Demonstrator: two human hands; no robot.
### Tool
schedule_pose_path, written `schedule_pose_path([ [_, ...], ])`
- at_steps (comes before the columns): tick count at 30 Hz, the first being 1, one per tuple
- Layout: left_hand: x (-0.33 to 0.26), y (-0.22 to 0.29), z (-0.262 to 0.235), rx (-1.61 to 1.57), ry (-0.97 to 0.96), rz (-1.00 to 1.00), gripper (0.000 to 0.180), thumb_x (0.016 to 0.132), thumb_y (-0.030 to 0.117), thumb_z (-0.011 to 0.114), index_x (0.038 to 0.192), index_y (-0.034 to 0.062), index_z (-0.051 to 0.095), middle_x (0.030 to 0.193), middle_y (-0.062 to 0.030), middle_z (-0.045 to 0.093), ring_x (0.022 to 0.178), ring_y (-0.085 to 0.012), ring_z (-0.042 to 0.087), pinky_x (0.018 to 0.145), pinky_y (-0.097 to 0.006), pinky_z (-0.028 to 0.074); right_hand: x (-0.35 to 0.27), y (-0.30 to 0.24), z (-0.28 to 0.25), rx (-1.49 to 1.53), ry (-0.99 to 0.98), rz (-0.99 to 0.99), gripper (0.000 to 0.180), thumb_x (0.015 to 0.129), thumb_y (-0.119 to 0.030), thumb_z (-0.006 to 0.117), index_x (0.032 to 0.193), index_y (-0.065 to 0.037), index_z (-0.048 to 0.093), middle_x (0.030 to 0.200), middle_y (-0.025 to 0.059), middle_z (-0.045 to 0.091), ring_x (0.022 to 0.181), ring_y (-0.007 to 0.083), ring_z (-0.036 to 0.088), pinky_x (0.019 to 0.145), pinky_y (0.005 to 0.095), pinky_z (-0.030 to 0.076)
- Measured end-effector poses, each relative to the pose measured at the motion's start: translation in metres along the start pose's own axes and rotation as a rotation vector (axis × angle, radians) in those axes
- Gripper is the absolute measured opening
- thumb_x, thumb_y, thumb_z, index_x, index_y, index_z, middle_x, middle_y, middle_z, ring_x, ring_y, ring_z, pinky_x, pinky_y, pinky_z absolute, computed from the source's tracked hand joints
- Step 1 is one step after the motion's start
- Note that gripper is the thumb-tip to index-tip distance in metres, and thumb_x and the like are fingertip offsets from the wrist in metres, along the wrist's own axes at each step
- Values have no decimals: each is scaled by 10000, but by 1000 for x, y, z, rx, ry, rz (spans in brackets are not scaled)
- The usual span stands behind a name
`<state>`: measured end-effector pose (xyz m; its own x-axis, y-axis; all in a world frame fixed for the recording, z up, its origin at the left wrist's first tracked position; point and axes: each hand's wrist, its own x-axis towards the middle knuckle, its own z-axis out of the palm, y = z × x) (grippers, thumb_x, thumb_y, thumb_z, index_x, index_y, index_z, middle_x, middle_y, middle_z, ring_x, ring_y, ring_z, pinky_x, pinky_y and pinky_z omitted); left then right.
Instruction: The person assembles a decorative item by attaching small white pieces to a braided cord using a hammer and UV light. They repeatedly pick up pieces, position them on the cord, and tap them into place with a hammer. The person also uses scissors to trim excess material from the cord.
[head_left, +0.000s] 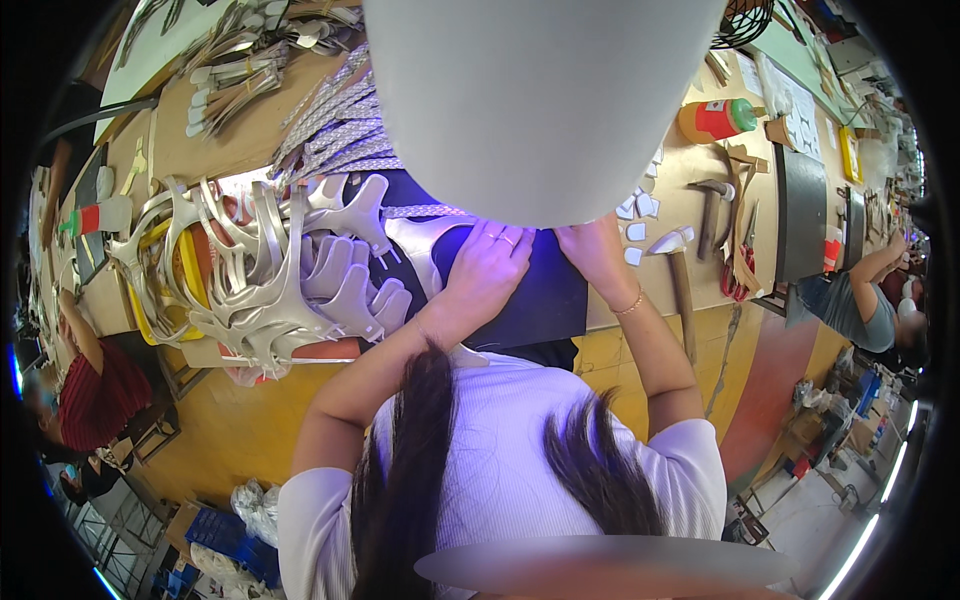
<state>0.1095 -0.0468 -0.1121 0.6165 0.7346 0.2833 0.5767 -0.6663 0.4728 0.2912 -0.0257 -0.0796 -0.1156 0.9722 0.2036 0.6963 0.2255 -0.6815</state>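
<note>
My left hand (487, 262), with rings on it, rests over a black mat (545, 295). Its fingers are bent and close together, and their tips pass under a large white rounded shape (545, 110). Beside it are a silver shoe-upper piece (419, 236) and the end of a silver braided strip (425, 211). What the fingers hold cannot be made out. To the right, my right hand (592, 252) reaches under the same white shape, which hides its fingers.
Silver strappy uppers (285, 255) are piled at left, below braided strips (345, 135). A hammer (679, 280), another hammer (710, 215), red-handled scissors (739, 282) and a red-and-green bottle (717, 119) lie at right. White pieces (636, 232) lie near my right hand. Other people work on both sides.
</note>
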Motion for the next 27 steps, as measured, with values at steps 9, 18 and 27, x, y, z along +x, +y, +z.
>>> schedule_pose_path([
  [9, 1, 0, 0, -11, 11, 11, 423, 769, 70, 711, 1172, -40, 645, 1282, -213, 593, 1272, -377, 526, 1119, -501, 400, 5, 3, 0, -74, -49, 46, 115, 763, -90, 774, 797, -21, 688, 775, 114, 608, 698, 302, 630, 646, 398, 500],
  [18, -1, 1, 2, -3, 5, 2, 466, 766, 74, 720, 1205, -51, 624, 1302, -217, 577, 1283, -391, 511, 1118, -514, 400, 26, 18, -4, -158, -234, 113, 188, 711, -202, 805, 765, -47, 713, 771, 145, 684, 752, 306, 692, 686, 412, 533],
  [27, -3, 0, 5, 44, -9, 43, 438, 788, 82, 704, 1192, -67, 621, 1315, -234, 558, 1291, -416, 495, 1111, -543, 406, 61, 35, -10, -205, -401, 76, 288, 650, -287, 869, 661, -63, 689, 671, 98, 702, 686, 268, 712, 617, 406, 537],
])
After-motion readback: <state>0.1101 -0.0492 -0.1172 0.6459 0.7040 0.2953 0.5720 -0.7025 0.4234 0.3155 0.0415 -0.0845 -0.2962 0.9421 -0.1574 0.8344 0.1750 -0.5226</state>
